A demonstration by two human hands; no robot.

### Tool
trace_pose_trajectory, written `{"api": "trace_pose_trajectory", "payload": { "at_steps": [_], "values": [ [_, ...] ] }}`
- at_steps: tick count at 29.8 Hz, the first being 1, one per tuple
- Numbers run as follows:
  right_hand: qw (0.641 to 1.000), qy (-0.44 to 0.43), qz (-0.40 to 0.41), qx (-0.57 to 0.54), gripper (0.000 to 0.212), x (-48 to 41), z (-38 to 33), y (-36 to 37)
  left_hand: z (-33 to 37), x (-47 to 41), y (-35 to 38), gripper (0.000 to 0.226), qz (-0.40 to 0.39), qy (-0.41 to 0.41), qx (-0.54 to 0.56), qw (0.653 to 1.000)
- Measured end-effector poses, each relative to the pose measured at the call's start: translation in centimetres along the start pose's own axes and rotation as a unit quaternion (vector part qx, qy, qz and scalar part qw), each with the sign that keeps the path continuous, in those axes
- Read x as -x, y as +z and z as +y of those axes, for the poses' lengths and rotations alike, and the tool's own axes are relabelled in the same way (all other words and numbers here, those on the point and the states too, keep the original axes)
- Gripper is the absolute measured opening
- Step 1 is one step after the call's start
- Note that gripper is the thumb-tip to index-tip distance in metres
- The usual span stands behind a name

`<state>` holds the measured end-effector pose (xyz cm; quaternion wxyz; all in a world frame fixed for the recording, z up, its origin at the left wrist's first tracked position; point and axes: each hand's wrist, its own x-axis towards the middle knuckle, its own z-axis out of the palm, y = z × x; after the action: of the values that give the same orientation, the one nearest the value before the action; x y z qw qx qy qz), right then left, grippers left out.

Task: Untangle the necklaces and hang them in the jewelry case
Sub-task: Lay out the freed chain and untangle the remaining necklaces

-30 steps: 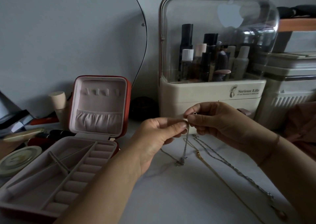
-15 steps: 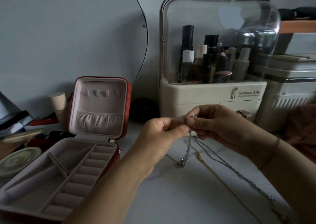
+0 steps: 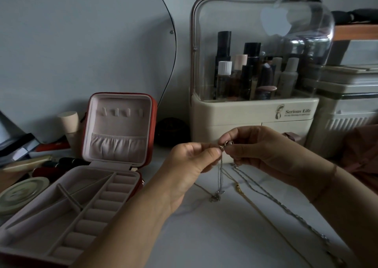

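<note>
My left hand [image 3: 190, 163] and my right hand [image 3: 259, 151] meet above the white tabletop and both pinch the clasp end of a thin silver necklace [image 3: 219, 175]. Its chain hangs straight down, with a small pendant just touching the table. A gold chain [image 3: 253, 204] and a thicker silver twisted chain [image 3: 286, 208] lie on the table under my right forearm, running toward the lower right. The red jewelry case [image 3: 114, 128] stands open at the left, its pink lid upright with a row of hooks and an elastic pocket. Nothing hangs on the hooks.
A cream cosmetic organizer [image 3: 253, 112] with a clear dome and bottles stands right behind my hands. A cream box [image 3: 343, 114] sits at the far right. Left of the case lie a round tin [image 3: 20, 194], a beige tube [image 3: 69, 122] and assorted makeup items.
Both hands stay together at the clasp with small finger movements. The pendant has settled slightly on the table; the view shifted a little.
</note>
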<state>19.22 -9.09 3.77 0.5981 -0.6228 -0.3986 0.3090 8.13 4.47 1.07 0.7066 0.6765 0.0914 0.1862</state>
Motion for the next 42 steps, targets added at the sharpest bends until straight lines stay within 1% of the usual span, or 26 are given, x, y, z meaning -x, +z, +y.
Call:
{"api": "trace_pose_trajectory", "payload": {
  "at_steps": [5,8,14,18,21,26,31,33,37,39,42],
  "values": [
    [1.0,-0.002,0.0,0.011,0.015,0.0,0.0,0.18,-0.09,-0.07,-0.13,0.009,-0.03,-0.03,0.021,0.999],
    [1.0,-0.007,-0.004,0.013,0.015,0.0,-0.04,0.14,-0.1,-0.03,-0.18,0.011,-0.041,-0.027,0.014,0.999],
    [0.998,-0.028,0.01,0.048,0.02,0.0,-0.11,0.36,-0.15,-0.03,-0.04,0.012,-0.022,-0.011,-0.019,1.0],
    [0.999,-0.037,0.006,0.034,0.019,-0.04,0.11,0.66,-0.15,-0.1,-0.04,0.011,-0.025,-0.004,-0.01,1.0],
    [0.998,-0.033,0.011,0.05,0.018,-0.11,0.29,0.68,-0.25,-0.18,-0.2,0.013,-0.024,0.006,-0.004,1.0],
    [0.997,-0.024,0.027,0.064,0.014,0.14,-0.18,0.32,-0.28,-0.3,-0.37,0.01,-0.001,0.025,-0.005,1.0],
    [0.999,-0.008,0.024,0.045,0.012,0.17,-0.13,0.38,-0.21,-0.31,-0.48,0.011,-0.005,0.011,-0.026,1.0],
    [0.999,-0.002,0.01,0.033,0.017,0.12,0.0,0.41,-0.23,-0.27,-0.44,0.01,-0.007,0.002,-0.026,1.0],
    [1.0,0.009,-0.007,0.029,0.02,-0.09,0.31,0.29,-0.32,-0.27,-0.5,0.011,-0.013,-0.016,-0.025,0.999],
    [1.0,0.007,-0.004,0.026,0.02,-0.16,0.38,0.31,-0.35,-0.29,-0.44,0.013,-0.005,-0.019,-0.031,0.999],
    [1.0,0.01,0.012,0.015,0.02,-0.24,0.42,0.28,-0.4,-0.33,-0.4,0.014,0.014,-0.007,-0.066,0.998]
  ]
}}
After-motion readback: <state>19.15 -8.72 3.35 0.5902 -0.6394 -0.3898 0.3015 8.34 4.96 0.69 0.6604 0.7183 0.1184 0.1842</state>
